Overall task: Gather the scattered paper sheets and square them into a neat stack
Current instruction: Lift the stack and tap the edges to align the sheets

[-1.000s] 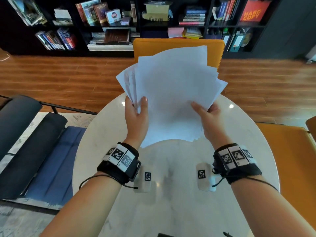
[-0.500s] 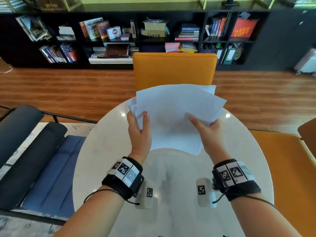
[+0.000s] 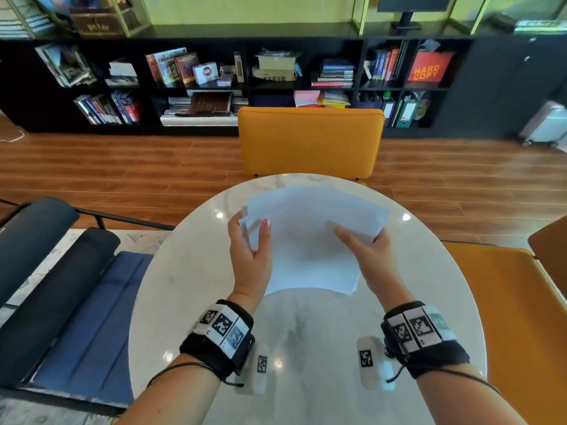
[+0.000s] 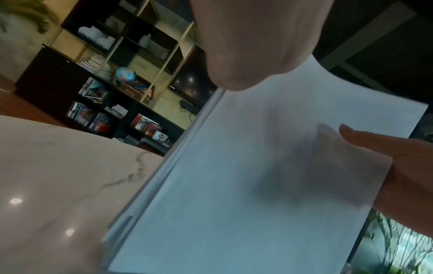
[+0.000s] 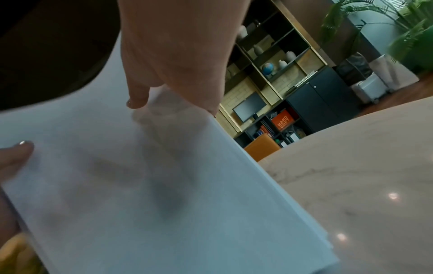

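Observation:
A loose bundle of white paper sheets [image 3: 306, 237] is held between both hands over the round white marble table [image 3: 190, 302]. The sheets are fanned unevenly, with corners sticking out at the upper left. My left hand [image 3: 251, 250] grips the left side, thumb on top. My right hand [image 3: 365, 250] grips the right side, thumb on top as well. In the left wrist view the paper sheets [image 4: 234, 194] slope down to the table [image 4: 58, 166]. The right wrist view shows the paper sheets [image 5: 140, 194] under my right hand [image 5: 175, 55]. Fingers behind the sheets are hidden.
An orange chair [image 3: 310, 142] stands behind the table's far edge, and another orange seat [image 3: 521, 317] is at the right. A dark blue lounge seat [image 3: 76, 302] lies to the left. A black bookshelf [image 3: 214, 81] lines the back wall.
Both hands have brought the sheets down from a raised, upright hold to low over the table, tilted flatter. Both grips stay the same.

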`<state>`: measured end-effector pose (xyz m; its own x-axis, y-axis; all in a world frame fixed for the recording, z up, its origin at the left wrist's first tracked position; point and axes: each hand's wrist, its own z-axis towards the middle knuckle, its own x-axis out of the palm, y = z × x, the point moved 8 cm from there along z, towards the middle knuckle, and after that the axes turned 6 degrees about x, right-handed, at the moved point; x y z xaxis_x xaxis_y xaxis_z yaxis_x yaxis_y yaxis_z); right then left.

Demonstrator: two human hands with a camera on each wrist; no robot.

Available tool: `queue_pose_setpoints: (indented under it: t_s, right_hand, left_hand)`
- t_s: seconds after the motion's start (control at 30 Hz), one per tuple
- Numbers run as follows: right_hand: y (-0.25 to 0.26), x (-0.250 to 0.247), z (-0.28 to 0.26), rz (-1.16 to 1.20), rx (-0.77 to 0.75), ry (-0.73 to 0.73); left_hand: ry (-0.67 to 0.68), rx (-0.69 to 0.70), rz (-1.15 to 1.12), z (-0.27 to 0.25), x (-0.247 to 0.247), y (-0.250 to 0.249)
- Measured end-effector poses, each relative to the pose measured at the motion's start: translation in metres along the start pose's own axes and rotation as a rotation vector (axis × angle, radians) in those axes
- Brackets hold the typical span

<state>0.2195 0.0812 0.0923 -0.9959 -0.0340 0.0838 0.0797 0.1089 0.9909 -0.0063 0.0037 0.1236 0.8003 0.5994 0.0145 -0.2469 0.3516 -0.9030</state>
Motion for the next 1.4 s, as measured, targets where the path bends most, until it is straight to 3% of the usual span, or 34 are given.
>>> queue_pose_setpoints:
  t_s: [0.1, 0.27, 0.37, 0.47, 0.73, 0.87, 0.93, 1.03, 1.1, 1.27, 1.4]
  right_hand:
    - [0.013, -0.001, 0.001, 0.021, -0.043, 0.006]
    - [0.001, 0.003, -0.003, -0.044, 0.025, 0.016]
    - [0.009, 0.0, -0.003, -0.04, -0.015, 0.007]
    - [0.007, 0.0, 0.0, -0.06, -0.018, 0.014]
    - [-0.004, -0.004, 0.003, -0.081, 0.019, 0.011]
    - [-0.013, -0.001, 0.002, -0.109, 0.037, 0.037]
    - [-0.017, -0.002, 0.002, -0.107, 0.043, 0.035]
    - [-0.024, 0.0, 0.004, -0.093, 0.067, 0.043]
    - [-0.027, 0.004, 0.005, -0.104, 0.072, 0.031]
    - [-0.012, -0.001, 0.006, -0.038, 0.063, -0.022]
    - [-0.02, -0.004, 0.004, -0.056, 0.072, 0.023]
  left_hand:
    - [-0.034, 0.065, 0.036, 0.006, -0.003, -0.006]
    - [0.021, 0.059, 0.08, -0.001, 0.001, 0.001]
    - [-0.022, 0.229, 0.174, 0.0, -0.006, -0.019]
    - [0.026, 0.394, 0.338, 0.004, -0.004, -0.031]
    - [0.026, 0.444, 0.417, 0.004, -0.014, -0.033]
    - [0.069, 0.332, 0.41, 0.007, -0.016, -0.017]
    - [0.088, 0.164, 0.273, 0.006, -0.018, -0.001]
    - [0.107, -0.197, -0.003, -0.007, -0.012, 0.035]
    - [0.102, -0.297, -0.038, -0.015, -0.007, 0.045]
    - [-0.027, -0.18, -0.068, -0.004, -0.006, 0.022]
    - [-0.014, -0.121, -0.09, -0.004, -0.005, 0.02]
